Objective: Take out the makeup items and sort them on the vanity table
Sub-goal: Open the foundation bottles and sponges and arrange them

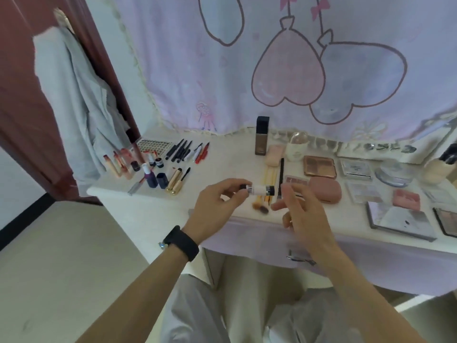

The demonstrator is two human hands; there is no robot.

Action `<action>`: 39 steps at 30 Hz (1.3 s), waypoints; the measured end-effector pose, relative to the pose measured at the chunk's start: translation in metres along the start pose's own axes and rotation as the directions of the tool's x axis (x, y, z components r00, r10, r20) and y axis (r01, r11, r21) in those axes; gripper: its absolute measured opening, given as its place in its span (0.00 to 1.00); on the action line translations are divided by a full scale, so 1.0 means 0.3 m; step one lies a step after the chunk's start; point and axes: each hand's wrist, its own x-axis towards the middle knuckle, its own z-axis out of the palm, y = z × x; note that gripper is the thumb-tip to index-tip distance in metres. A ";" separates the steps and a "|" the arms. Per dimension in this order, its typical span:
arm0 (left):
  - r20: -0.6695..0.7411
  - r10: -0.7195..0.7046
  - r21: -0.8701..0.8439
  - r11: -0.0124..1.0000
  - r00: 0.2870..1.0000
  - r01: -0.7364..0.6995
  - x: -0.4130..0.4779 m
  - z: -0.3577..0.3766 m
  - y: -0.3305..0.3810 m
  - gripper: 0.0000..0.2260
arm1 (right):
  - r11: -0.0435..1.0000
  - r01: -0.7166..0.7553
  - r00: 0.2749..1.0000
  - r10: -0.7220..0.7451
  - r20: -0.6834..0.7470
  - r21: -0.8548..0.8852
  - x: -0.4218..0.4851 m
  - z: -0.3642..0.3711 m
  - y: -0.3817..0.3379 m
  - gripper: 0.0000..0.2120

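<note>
From the head camera, the left hand [217, 206] pinches a small white tube [259, 189] by its left end, holding it level above the front of the vanity table [222, 164]. The tube sticks out to the right of the fingertips. The right hand [301, 214] hovers just beside the tube's other end, blurred, with its fingers loose and apart and holding nothing. Brushes [268, 179] lie on the table below the tube, and a pink case [325, 191] lies to their right.

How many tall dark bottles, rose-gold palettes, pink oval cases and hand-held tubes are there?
Tall dark bottle: 1
Rose-gold palette: 1
Pink oval case: 1
White tube, pinched by the left hand: 1
Total: 4
</note>
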 end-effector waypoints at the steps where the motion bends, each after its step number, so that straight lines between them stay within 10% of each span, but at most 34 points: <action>1: 0.002 0.008 0.001 1.000 1.000 -0.008 -0.023 0.001 0.000 0.07 | 0.998 -0.049 0.997 0.046 0.061 0.045 0.005 0.021 -0.017 0.15; 7: -0.033 0.128 0.212 0.970 0.991 -0.119 -0.069 0.010 -0.005 0.08 | 0.981 -0.158 0.971 0.135 0.198 0.111 0.023 0.097 -0.041 0.15; 10: -0.039 0.413 0.630 0.717 0.910 -0.299 -0.053 -0.002 -0.030 0.16 | 0.987 -0.137 0.961 0.111 0.252 0.089 0.009 0.134 -0.060 0.14; 16: -0.057 0.569 0.765 0.553 0.820 -0.331 -0.052 -0.050 -0.032 0.21 | 0.968 -0.146 0.951 0.080 0.299 0.204 0.010 0.150 -0.076 0.13; 24: -0.144 0.066 0.356 0.934 0.987 -0.010 -0.029 -0.054 0.002 0.23 | 0.988 0.152 0.941 -0.153 0.301 0.026 0.008 0.160 -0.086 0.08; 30: -0.051 0.047 0.457 0.889 0.998 -0.019 -0.041 -0.126 0.038 0.25 | 0.991 -0.019 0.880 0.078 0.468 -0.129 0.030 0.149 -0.156 0.22; 36: -0.067 0.028 0.440 0.898 0.997 0.004 -0.042 -0.155 0.045 0.25 | 0.999 0.010 0.876 0.015 0.482 -0.051 0.063 0.157 -0.143 0.02; 39: -0.058 -0.012 0.425 0.905 0.998 0.036 -0.052 -0.151 0.048 0.26 | 0.996 -0.078 0.839 0.093 0.536 -0.051 0.064 0.177 -0.143 0.11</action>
